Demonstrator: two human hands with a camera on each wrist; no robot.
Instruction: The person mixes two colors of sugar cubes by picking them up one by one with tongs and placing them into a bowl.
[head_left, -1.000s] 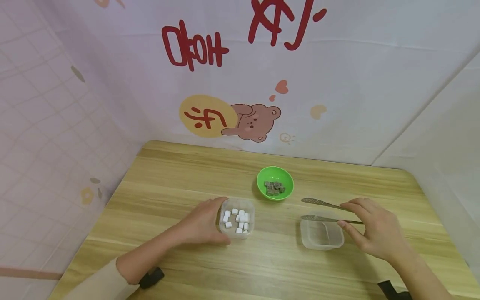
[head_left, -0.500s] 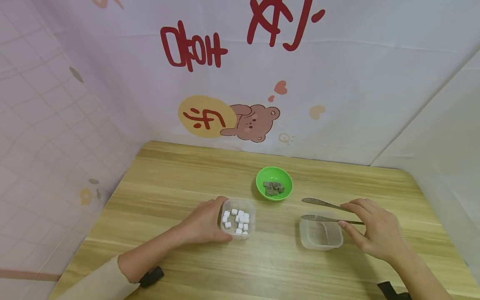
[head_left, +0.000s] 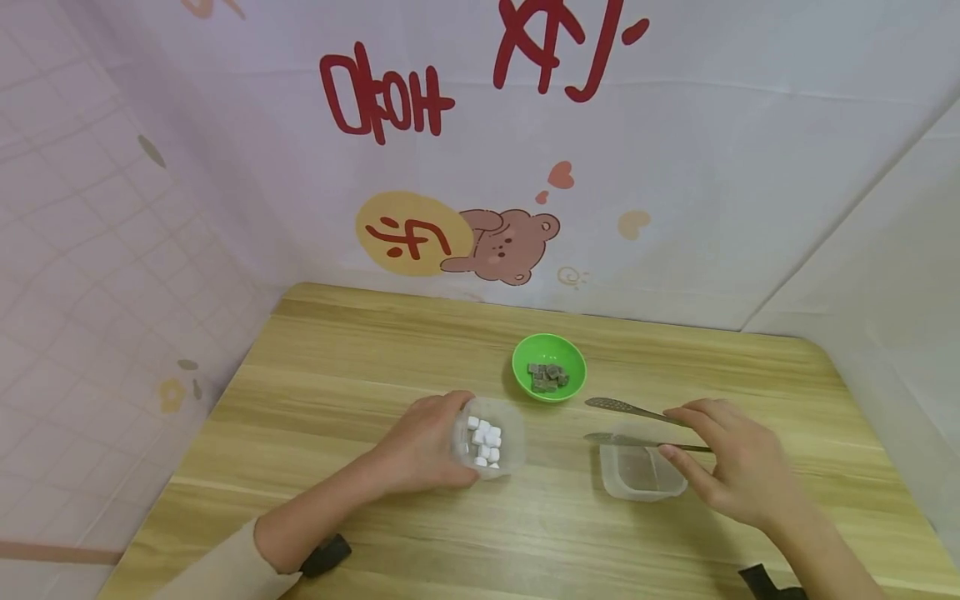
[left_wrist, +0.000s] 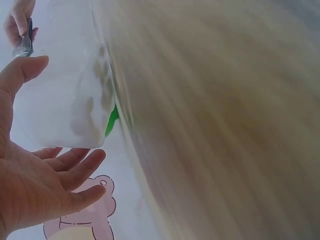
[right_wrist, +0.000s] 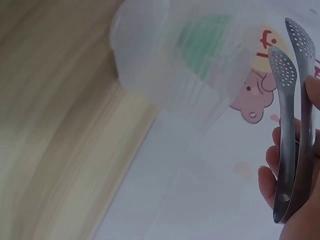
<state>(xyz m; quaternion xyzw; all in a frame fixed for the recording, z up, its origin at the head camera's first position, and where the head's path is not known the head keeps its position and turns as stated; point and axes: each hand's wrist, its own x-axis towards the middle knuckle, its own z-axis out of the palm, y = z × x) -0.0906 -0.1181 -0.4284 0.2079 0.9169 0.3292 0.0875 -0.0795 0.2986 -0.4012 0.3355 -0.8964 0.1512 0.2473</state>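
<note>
My left hand grips a see-through plastic container by its left side, thumb near and fingers at the far side. Several white cubes lie inside it, some hidden behind its wall. In the left wrist view, the container looks milky, with the cubes showing as dim shapes. My right hand holds metal tongs with perforated tips, their arms spread apart. The tongs hang over the far edge of a second see-through container. Nothing is between the tips.
Behind and between the two containers stands a green bowl with several grey-brown cubes. The wood-grain table ends at a white cloth backdrop with a printed bear. Black straps sit by the wrists.
My left hand has shifted a little right with its container, which now looks tilted, and fewer cubes show. The tongs have moved slightly left over the second container.
</note>
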